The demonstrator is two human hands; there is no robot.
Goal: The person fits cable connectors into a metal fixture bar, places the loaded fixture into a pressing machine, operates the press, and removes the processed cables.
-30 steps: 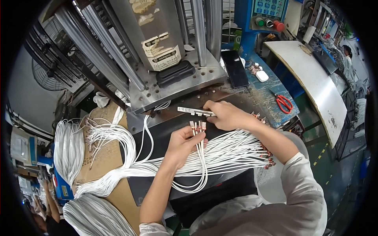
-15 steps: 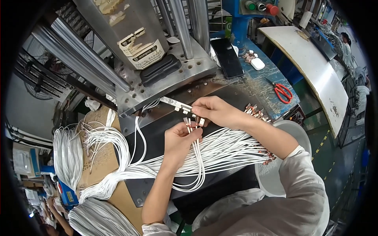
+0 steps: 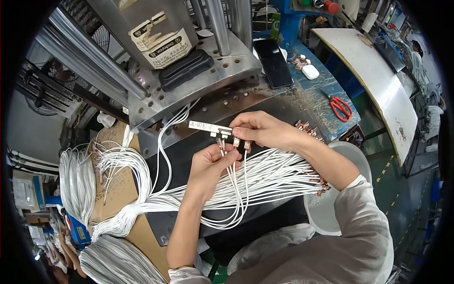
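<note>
My right hand (image 3: pixel 267 134) pinches one end of a flat white strip (image 3: pixel 202 126) with small white blocks along its lower edge. Below it, my left hand (image 3: pixel 204 171) is closed on a few white wires (image 3: pixel 231 182) with copper-coloured terminals at their tips. One terminal (image 3: pixel 236 141) stands at the strip's lower edge; another wire's terminal (image 3: pixel 247 146) hangs just under my right fingers. Whether these terminals are seated in the strip is hard to make out. The wires loop down over a large bundle of white wires (image 3: pixel 272 175) lying across the black surface.
Beyond my hands stands a metal press (image 3: pixel 189 90) with upright posts. A black phone (image 3: pixel 273 64), red-handled cutters (image 3: pixel 340 109) and a small white case (image 3: pixel 310 72) lie on the blue table. Coiled wire bundles (image 3: pixel 75 184) are at left; a pale bucket (image 3: pixel 326 213) is at right.
The strip now lies more level, showing more of its left part. One wire has separated from the others and hangs under my right fingers. My left hand has shifted slightly left.
</note>
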